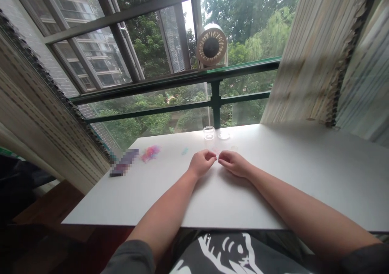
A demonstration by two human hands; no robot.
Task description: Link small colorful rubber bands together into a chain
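My left hand (203, 162) and my right hand (233, 162) are close together above the middle of the white table (146, 201), fingertips almost meeting. Each is closed in a pinch; whatever lies between the fingers is too small to make out. Just beyond them stand a clear cup (209, 133) and a clear round lid or dish (224, 136). Faint pink bits (215, 150) lie right behind my hands. To the left are a small pale teal patch (185, 150) and a loose pile of pink, red and purple pieces (150, 153).
A blurred-out dark purple object (124, 162) lies at the table's left edge. Behind the table run a dark green railing (215, 99) and a window, with a round white fan (212, 47) above the rail. Curtains (300, 55) hang at both sides.
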